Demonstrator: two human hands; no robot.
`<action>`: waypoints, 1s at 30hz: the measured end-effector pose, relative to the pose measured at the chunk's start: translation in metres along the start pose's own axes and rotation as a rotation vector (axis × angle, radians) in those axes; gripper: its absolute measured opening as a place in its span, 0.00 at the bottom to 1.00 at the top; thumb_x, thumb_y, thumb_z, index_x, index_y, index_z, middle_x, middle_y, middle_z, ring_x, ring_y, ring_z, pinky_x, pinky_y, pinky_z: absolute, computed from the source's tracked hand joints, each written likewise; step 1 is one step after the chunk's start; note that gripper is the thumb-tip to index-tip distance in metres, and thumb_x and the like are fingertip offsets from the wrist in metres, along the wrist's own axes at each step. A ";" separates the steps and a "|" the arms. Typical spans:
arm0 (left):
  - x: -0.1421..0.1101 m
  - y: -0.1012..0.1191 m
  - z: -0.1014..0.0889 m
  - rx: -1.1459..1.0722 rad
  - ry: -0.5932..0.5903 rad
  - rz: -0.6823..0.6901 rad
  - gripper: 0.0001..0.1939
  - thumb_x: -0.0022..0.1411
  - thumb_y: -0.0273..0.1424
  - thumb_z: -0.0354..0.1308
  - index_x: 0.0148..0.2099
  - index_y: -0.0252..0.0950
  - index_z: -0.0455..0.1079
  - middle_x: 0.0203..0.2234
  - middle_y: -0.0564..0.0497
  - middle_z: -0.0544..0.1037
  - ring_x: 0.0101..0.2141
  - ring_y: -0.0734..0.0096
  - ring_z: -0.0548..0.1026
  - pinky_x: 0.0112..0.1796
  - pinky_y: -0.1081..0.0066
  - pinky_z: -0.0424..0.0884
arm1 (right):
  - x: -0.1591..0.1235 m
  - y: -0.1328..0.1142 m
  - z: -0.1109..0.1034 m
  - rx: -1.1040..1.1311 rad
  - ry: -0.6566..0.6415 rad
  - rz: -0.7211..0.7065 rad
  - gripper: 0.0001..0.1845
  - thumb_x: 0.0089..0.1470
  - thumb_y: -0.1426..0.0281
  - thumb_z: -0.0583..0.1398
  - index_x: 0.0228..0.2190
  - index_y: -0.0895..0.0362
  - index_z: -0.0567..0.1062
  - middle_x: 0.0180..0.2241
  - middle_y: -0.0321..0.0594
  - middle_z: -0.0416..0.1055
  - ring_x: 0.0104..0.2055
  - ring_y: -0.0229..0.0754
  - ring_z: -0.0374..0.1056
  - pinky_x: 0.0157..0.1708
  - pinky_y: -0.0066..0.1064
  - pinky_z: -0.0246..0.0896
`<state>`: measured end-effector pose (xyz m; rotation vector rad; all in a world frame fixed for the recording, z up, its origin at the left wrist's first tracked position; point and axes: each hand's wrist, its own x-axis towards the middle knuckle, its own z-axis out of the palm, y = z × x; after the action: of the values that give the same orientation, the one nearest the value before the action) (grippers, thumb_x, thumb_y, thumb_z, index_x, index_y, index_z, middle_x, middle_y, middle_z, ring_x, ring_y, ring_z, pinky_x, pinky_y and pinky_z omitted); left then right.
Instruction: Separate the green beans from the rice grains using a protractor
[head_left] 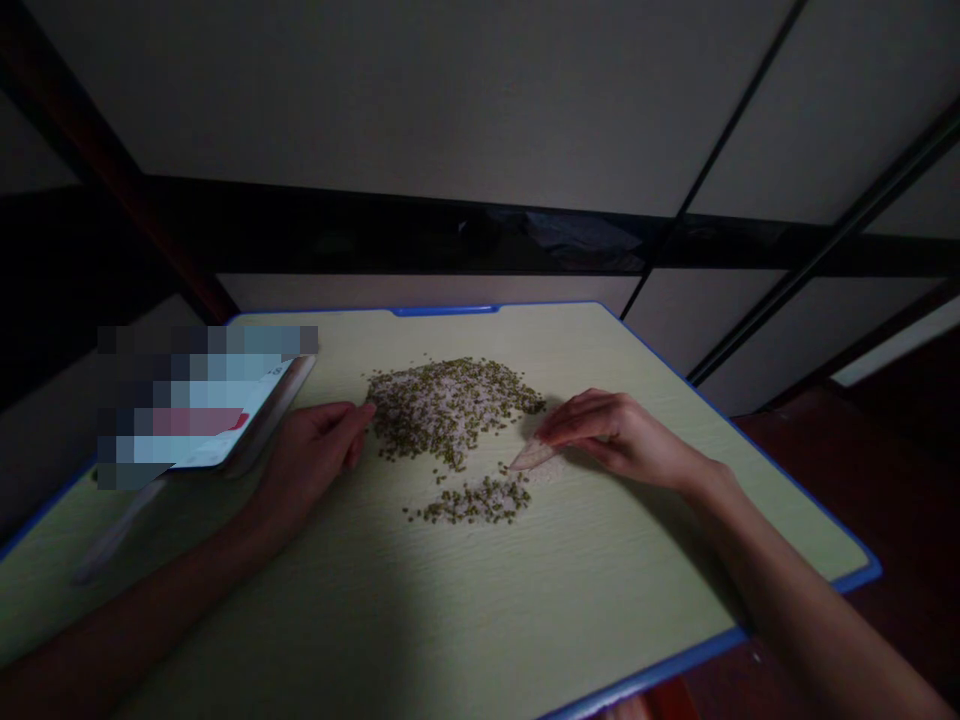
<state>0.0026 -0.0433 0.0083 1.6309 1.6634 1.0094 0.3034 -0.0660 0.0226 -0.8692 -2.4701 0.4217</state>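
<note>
Far left, I've got a lit screen point(259, 405), partly pixelated, at the left side of the worktop point(315, 620). Right of it, the left hand point(313, 452): fingers curled in, thumb against the index, fingertips at the left edge of the large pile point(457, 405). I see nothing in that grip, but can't rule out something small.

Large pile sits mid-worktop: green beans point(409, 435) and pale grains point(429, 392), thoroughly mixed — by my read, most of the separating is left there. Just nearer me, 1 small pile point(480, 500), same mix, few beans scattered in the gap between the 2. Not clean either.

Then the thin pale piece point(529, 456), tip down by the strays, pinched by the right hand point(619, 435), thumb and fingers closed on it. Material: can't tell. Under and beside it, a pale patch point(553, 468), grains looking nearly bean-free — the only separated portion I can see. I'd call it early: small patch done, 2 mixed piles left.
</note>
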 end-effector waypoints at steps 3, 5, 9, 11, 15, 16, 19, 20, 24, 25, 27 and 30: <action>-0.001 0.001 0.000 0.007 0.004 -0.008 0.21 0.49 0.43 0.49 0.11 0.39 0.55 0.07 0.60 0.57 0.13 0.78 0.56 0.19 0.75 0.53 | 0.000 -0.001 -0.001 -0.004 -0.003 -0.007 0.15 0.55 0.78 0.52 0.35 0.58 0.79 0.36 0.44 0.77 0.40 0.43 0.72 0.41 0.36 0.65; -0.001 0.001 0.000 0.006 0.003 -0.004 0.21 0.49 0.43 0.49 0.11 0.39 0.55 0.07 0.60 0.57 0.13 0.78 0.56 0.19 0.75 0.53 | 0.000 -0.002 -0.001 -0.008 0.003 -0.010 0.16 0.54 0.79 0.52 0.34 0.57 0.79 0.35 0.42 0.78 0.40 0.42 0.72 0.41 0.35 0.65; 0.000 -0.001 -0.001 0.003 -0.006 -0.005 0.21 0.49 0.43 0.50 0.12 0.39 0.56 0.07 0.60 0.58 0.13 0.78 0.57 0.19 0.75 0.53 | 0.001 -0.002 -0.002 -0.011 0.026 -0.004 0.16 0.53 0.80 0.52 0.31 0.57 0.79 0.34 0.42 0.78 0.38 0.41 0.73 0.40 0.33 0.65; 0.001 -0.002 -0.001 0.006 -0.012 0.003 0.21 0.49 0.43 0.50 0.12 0.39 0.56 0.07 0.60 0.58 0.13 0.78 0.57 0.19 0.75 0.53 | 0.001 -0.002 -0.003 -0.017 0.027 -0.003 0.16 0.53 0.80 0.52 0.31 0.57 0.79 0.33 0.42 0.78 0.38 0.41 0.73 0.39 0.33 0.65; 0.000 -0.001 -0.001 0.012 -0.002 -0.016 0.21 0.50 0.44 0.49 0.12 0.39 0.55 0.07 0.60 0.57 0.13 0.78 0.57 0.19 0.74 0.53 | -0.001 -0.001 -0.005 -0.033 0.025 -0.009 0.16 0.54 0.80 0.51 0.30 0.58 0.78 0.33 0.42 0.78 0.38 0.41 0.73 0.39 0.33 0.66; 0.000 0.000 -0.001 0.012 -0.001 -0.018 0.21 0.50 0.44 0.49 0.12 0.39 0.55 0.07 0.60 0.57 0.13 0.78 0.57 0.19 0.74 0.53 | -0.001 -0.001 -0.006 -0.033 0.027 -0.012 0.16 0.53 0.80 0.51 0.30 0.58 0.78 0.33 0.42 0.78 0.38 0.41 0.73 0.39 0.33 0.66; -0.001 0.002 -0.001 0.011 0.006 -0.004 0.21 0.49 0.44 0.49 0.11 0.39 0.55 0.07 0.60 0.57 0.13 0.78 0.57 0.20 0.75 0.54 | -0.002 -0.001 -0.007 -0.036 0.025 -0.017 0.16 0.53 0.81 0.51 0.29 0.59 0.78 0.32 0.43 0.78 0.37 0.41 0.73 0.38 0.33 0.66; -0.001 0.002 -0.001 0.010 0.007 -0.002 0.21 0.49 0.44 0.49 0.11 0.39 0.55 0.07 0.60 0.57 0.13 0.79 0.57 0.19 0.75 0.54 | -0.003 -0.001 -0.007 -0.036 0.021 -0.015 0.16 0.52 0.81 0.51 0.29 0.59 0.78 0.33 0.43 0.78 0.37 0.41 0.73 0.39 0.33 0.66; -0.001 0.000 0.000 0.007 0.010 -0.008 0.21 0.49 0.44 0.50 0.12 0.39 0.56 0.07 0.60 0.58 0.13 0.79 0.56 0.19 0.75 0.53 | -0.004 -0.001 -0.008 -0.021 0.004 0.006 0.16 0.51 0.81 0.52 0.29 0.57 0.78 0.33 0.41 0.78 0.37 0.40 0.73 0.39 0.33 0.66; 0.000 0.000 0.001 0.007 0.008 -0.011 0.21 0.48 0.44 0.50 0.12 0.39 0.56 0.07 0.60 0.58 0.13 0.79 0.56 0.19 0.75 0.53 | -0.005 -0.001 -0.008 -0.014 0.000 0.011 0.16 0.51 0.81 0.53 0.29 0.57 0.79 0.33 0.41 0.78 0.37 0.40 0.73 0.39 0.33 0.66; 0.000 -0.001 0.001 0.003 0.006 -0.017 0.21 0.48 0.44 0.50 0.12 0.39 0.56 0.07 0.60 0.58 0.13 0.79 0.56 0.19 0.75 0.53 | -0.006 -0.001 -0.008 -0.011 0.001 0.016 0.15 0.52 0.81 0.53 0.29 0.58 0.79 0.33 0.42 0.78 0.37 0.41 0.73 0.38 0.33 0.66; 0.001 -0.002 0.001 -0.002 0.002 -0.021 0.21 0.48 0.44 0.50 0.12 0.39 0.55 0.07 0.60 0.57 0.13 0.79 0.56 0.19 0.75 0.53 | -0.006 -0.001 -0.007 -0.029 0.034 0.028 0.16 0.52 0.81 0.52 0.30 0.58 0.79 0.33 0.43 0.78 0.37 0.41 0.73 0.39 0.34 0.65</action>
<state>0.0022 -0.0426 0.0064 1.6085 1.6771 1.0028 0.3108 -0.0701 0.0273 -0.9162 -2.4410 0.3792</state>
